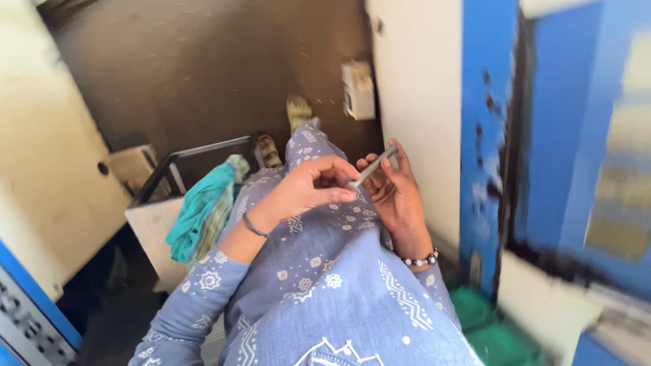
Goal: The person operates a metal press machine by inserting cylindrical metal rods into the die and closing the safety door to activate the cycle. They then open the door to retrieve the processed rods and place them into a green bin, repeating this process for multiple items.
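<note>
Brown floor [203, 74] below, cream wall [417, 102] to the right w/ a blue door [576, 169] beyond it; view looks down a blue patterned dress [325, 271] over the lap.

Both hands meet in front of the lap. Left hand [305, 190] is curled, thumb & fingertips pinching the lower end of a thin grey rod [371, 167]. Right hand [393, 193] is half curled, palm toward the body, fingers wrapped loosely behind the rod's upper part, touching it. Rod sits between the two hands; long axis runs diagonally, low end toward the left hand, high end pointing up & to the right, past the right fingertips. Dark bangle [254, 227] on the left wrist, bead bracelet [420, 259] on the right.

Just left of the lap: dark metal frame [196, 150] w/ a teal cloth [200, 210] draped over it. Past the knees, two sandalled feet [285, 129] on the floor. Small pale box [358, 88], roughly rectangular, sits at the wall's base near the feet; any label too blurred to tell. Green patch [495, 325] low right by the door, blurred.
</note>
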